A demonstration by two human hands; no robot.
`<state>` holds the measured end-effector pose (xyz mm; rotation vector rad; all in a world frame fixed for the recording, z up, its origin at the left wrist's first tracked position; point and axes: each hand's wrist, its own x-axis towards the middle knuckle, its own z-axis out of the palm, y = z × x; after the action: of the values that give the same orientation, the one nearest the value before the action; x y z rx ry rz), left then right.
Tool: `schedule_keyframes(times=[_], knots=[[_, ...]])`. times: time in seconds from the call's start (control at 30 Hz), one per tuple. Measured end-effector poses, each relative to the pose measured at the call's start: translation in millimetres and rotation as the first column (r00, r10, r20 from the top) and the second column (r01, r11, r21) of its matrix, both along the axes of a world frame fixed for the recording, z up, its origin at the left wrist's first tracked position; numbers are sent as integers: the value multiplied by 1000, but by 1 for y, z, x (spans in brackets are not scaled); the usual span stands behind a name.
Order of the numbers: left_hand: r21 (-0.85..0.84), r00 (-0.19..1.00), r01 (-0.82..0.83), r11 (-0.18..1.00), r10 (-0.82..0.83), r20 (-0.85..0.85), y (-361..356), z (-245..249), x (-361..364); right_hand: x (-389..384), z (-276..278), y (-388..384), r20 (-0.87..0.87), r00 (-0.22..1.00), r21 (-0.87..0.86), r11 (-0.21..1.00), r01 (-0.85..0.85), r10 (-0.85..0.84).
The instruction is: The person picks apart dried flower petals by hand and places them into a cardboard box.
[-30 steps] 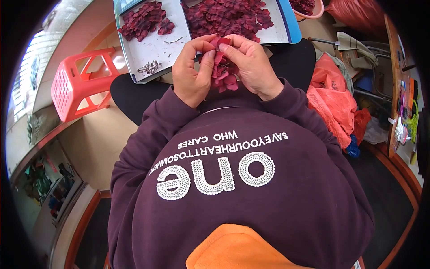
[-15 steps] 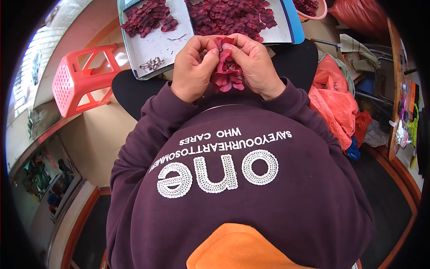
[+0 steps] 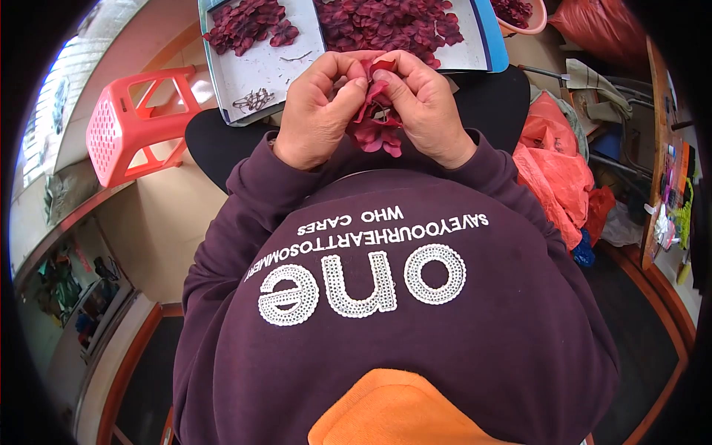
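Petal cluster [image 3: 377, 135], dark red, is held up between the two hands, close to the near edge of a divided white tray [image 3: 228, 80] with blue sides. Left hand [image 3: 315, 111] has its fingers curled in and pinches the upper part of the cluster between thumb and fingertips. Right hand [image 3: 429, 107] grasps the same part from the other side, thumb laid over it, while the lower petals hang below the fingers.

In the tray's left compartment, a small petal heap [image 3: 248, 26] lies toward the far side, a thin dark strip [image 3: 296, 56] lies nearer, and a wiry tangle [image 3: 254, 99] sits by the near left corner. A larger petal heap [image 3: 389, 30] covers much of the right compartment, running out of view at the top.

Beyond the tray's right edge is a pink basin [image 3: 531, 28] holding more dark red pieces. A pink stool [image 3: 111, 133] is to the left, red plastic bags [image 3: 552, 178] to the right. Black fabric [image 3: 508, 100] shows beneath the tray.
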<state>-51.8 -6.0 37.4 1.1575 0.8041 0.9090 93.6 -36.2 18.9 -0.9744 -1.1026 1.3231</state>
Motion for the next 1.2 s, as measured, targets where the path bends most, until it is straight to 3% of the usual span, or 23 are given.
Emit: schedule_keyframes(times=[0.17, 0.3, 0.33, 0.47, 0.67, 0.8, 0.97, 1.13, 1.2], knots=[[-156, 999, 35, 987, -34, 8, 2, -7, -3, -2, 2, -1, -62, 997, -50, 998, 40, -43], [282, 978, -185, 942, 203, -38, 0, -29, 6, -3, -3, 1, 77, 991, -52, 992, 111, -107], [283, 979, -184, 941, 203, -37, 1, -27, 6, -3, -2, 2, 77, 991, -50, 992, 112, -108], [681, 898, -79, 728, 349, -269, 1, -15, 3, -1, -2, 2, 143, 980, -5, 990, 140, -138], [781, 849, 31, 624, 396, -350, 5, -15, 4, -1, -1, 1, 237, 960, 53, 989, 141, -150], [904, 783, 228, 361, 484, -390, 10, -14, 1, 1, 6, 0, 50, 997, -183, 981, 70, -62], [951, 886, 141, 274, 394, -245, 15, -35, -6, 5, 10, 2, -195, 981, -378, 923, -77, 2], [908, 922, -10, 418, 356, -153, 11, -40, -1, 8, 0, 2, -265, 962, -263, 955, -135, 63], [910, 920, -2, 415, 358, -161, 13, -38, -2, 8, 0, 5, -247, 966, -242, 961, -131, 69]])
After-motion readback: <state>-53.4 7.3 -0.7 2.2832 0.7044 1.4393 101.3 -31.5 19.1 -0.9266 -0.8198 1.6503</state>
